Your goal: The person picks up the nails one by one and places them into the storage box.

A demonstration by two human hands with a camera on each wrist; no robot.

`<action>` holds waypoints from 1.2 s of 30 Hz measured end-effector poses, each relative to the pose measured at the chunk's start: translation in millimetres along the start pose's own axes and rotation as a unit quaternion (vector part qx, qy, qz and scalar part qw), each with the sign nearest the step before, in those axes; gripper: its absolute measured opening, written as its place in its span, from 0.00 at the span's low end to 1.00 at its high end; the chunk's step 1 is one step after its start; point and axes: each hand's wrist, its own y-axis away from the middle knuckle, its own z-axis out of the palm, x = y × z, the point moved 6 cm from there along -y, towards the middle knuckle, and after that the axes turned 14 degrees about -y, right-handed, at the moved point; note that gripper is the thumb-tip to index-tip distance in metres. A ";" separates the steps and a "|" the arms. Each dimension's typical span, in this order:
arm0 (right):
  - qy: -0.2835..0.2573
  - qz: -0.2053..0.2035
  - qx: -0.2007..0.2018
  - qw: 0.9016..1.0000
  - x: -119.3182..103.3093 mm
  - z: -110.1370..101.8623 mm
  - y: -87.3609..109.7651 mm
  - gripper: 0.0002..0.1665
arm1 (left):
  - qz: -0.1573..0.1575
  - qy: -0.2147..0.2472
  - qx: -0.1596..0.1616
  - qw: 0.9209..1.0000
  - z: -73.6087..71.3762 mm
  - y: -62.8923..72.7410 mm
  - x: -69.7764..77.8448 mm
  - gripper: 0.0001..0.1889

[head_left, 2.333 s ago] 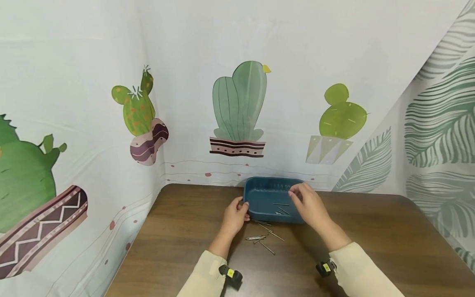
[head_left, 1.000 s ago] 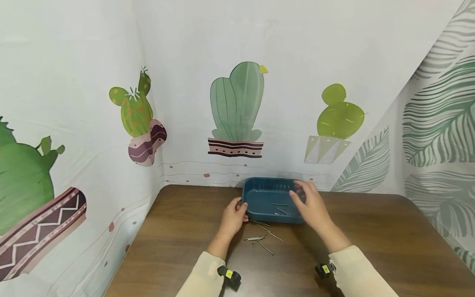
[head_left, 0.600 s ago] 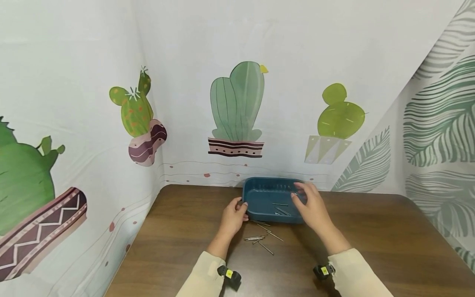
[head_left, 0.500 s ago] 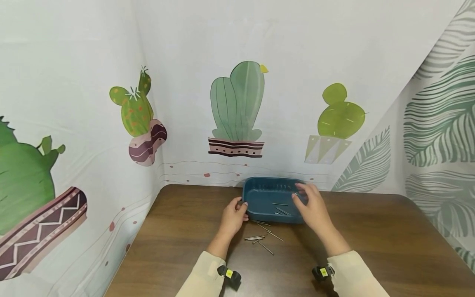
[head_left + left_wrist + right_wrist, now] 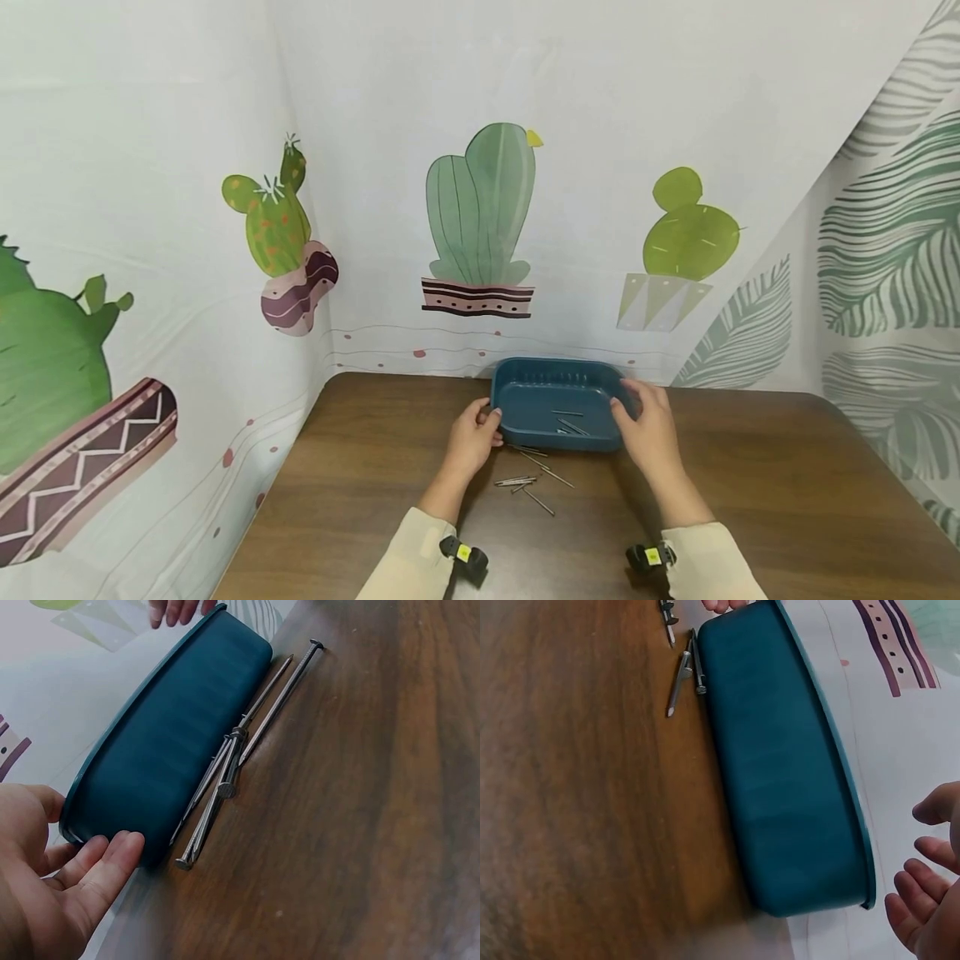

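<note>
Left hand [image 5: 472,435] grips blue tray [image 5: 525,402] at its left end, right hand [image 5: 651,425] empty, fingers loose by its right; metal nails [image 5: 567,413] inside, and loose nails [image 5: 539,502] just in front could snag it on a lopsided pull.

Head camera: high, near side, facing forward and down; covers desk [image 5: 750,467] and far cloth [image 5: 367,208]. Left wrist: low, close, tilted, facing far right. Right wrist: likewise, facing far left. Both wrist views share tray [image 5: 555,442], near side, and some nails [image 5: 277,705].
</note>
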 end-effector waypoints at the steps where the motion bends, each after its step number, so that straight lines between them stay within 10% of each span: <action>1: 0.001 0.006 0.000 1.000 1.5 -0.6 0.9 0.25 | 0.000 -0.001 0.000 1.000 0.0 0.1 0.2 0.24; 36: -0.040 0.155 -0.015 0.987 43.3 -3.9 17.3 0.29 | -0.003 -0.006 -0.004 1.000 -1.1 1.6 2.3 0.25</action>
